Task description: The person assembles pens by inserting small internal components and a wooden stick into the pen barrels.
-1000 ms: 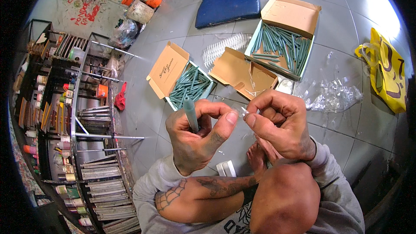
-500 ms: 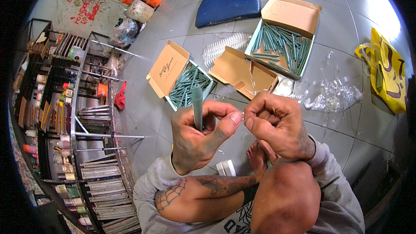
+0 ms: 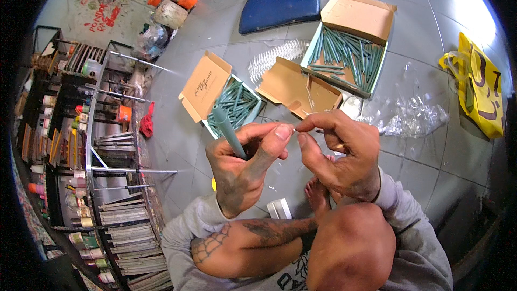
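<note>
My left hand [image 3: 239, 164] is closed around a slim green pen barrel [image 3: 228, 129], its hollow end tilted up and to the left. The same hand's thumb and index finger pinch a tiny pale piece, too small to name. Facing them, my right hand [image 3: 342, 148] has its index fingertip and thumb close to that piece, with a narrow gap between them. Its other fingers curl inward, and a bit of something pale shows beneath them. Beyond my hands lie a left box [image 3: 207, 83] and a right box [image 3: 358, 19], both holding many similar green barrels.
Between the boxes lies an open brown carton [image 3: 285, 83] with thin white sticks. Clear plastic pieces [image 3: 277, 59], crumpled clear wrap [image 3: 412, 113], a blue cushion [image 3: 280, 5] and a yellow bag [image 3: 479, 86] are on the tiles. A crowded shelf rack [image 3: 91, 170] stands left.
The green barrel has tipped from nearly upright to leaning left. My right thumb and index finger have parted slightly, and the index finger has straightened.
</note>
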`<state>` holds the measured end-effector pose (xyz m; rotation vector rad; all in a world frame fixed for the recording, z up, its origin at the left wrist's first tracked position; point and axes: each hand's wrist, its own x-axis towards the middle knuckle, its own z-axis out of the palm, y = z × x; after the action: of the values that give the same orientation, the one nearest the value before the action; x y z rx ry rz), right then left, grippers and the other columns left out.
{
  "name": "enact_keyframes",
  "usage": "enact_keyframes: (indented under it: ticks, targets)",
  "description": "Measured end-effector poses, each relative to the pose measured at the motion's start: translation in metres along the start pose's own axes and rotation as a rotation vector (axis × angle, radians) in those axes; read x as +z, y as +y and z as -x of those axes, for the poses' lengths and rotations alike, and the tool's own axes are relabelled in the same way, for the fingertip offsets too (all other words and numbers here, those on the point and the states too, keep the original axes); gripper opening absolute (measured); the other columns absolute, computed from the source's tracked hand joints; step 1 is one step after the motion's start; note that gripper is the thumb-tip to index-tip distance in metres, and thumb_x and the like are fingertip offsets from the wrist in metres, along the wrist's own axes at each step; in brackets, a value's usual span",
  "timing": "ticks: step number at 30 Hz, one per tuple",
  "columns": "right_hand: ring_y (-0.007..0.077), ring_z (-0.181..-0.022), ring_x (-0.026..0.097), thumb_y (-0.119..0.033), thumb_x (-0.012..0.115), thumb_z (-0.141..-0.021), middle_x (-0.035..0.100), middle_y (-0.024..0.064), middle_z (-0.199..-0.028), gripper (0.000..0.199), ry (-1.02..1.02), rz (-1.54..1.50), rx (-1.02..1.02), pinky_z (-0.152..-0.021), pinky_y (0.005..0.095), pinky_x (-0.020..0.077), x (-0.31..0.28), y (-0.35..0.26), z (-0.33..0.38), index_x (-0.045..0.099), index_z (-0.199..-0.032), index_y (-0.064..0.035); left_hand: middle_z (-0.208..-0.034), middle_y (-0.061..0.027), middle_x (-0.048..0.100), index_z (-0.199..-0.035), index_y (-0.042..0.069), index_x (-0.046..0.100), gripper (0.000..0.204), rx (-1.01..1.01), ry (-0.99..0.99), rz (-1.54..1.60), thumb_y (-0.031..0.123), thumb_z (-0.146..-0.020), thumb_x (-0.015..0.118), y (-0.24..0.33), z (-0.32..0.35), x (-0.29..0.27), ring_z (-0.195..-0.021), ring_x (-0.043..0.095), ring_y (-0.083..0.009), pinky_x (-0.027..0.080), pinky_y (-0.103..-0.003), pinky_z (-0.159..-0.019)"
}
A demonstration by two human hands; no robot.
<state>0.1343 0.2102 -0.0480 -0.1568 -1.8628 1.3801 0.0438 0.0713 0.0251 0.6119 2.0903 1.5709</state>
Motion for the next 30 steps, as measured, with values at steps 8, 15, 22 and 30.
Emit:
enact_keyframes:
  ticks: [8,15,22,30]
  targets:
    - [0.0158,-0.054,0.039,-0.040,0.036,-0.098,0.045,0.0048,-0.060,0.048,-0.193,0.263,0.325,-0.055,0.0324,0.0345,-0.047,0.157,0.076,0.058,-0.082,-0.0009,-0.081,-0.0038,0.070,-0.097,-0.001,0.073,0.018,0.127,0.049,-0.110,0.013,-0.087,0.077,-0.011,-0.005,-0.010,-0.069,0.062,-0.0075,0.045,-0.019,-0.061]
    - [0.0342,-0.082,0.058,-0.014,0.061,-0.087,0.062,0.0142,-0.089,0.008,-0.385,0.788,0.294,-0.077,0.0412,0.0467,-0.047,0.232,0.192,0.062,-0.089,-0.0059,-0.083,-0.0044,0.070,-0.098,0.000,0.073,0.023,0.069,0.035,-0.380,0.020,-0.087,0.075,-0.020,-0.009,-0.023,-0.073,0.061,-0.0104,0.046,-0.024,-0.066]
    - [0.0303,-0.106,0.053,-0.017,0.068,-0.082,0.059,0.0089,-0.112,0.023,-0.528,0.741,-0.083,-0.089,0.0419,0.0446,-0.015,0.251,0.181,0.065,-0.104,-0.0110,-0.087,-0.0068,0.072,-0.097,-0.001,0.072,0.020,0.049,-0.155,-0.169,0.017,-0.088,0.073,-0.030,-0.017,-0.007,-0.076,0.064,-0.0107,0.051,-0.026,-0.071]
    - [0.0307,-0.107,0.056,-0.010,0.064,-0.082,0.063,0.0064,-0.109,0.013,-0.351,0.486,-0.080,-0.090,0.0439,0.0447,0.000,0.239,0.150,0.063,-0.095,-0.0070,-0.085,-0.0074,0.071,-0.098,-0.004,0.072,0.018,0.011,-0.141,-0.007,0.012,-0.089,0.074,-0.031,-0.019,-0.010,-0.074,0.064,-0.0087,0.051,-0.023,-0.067]
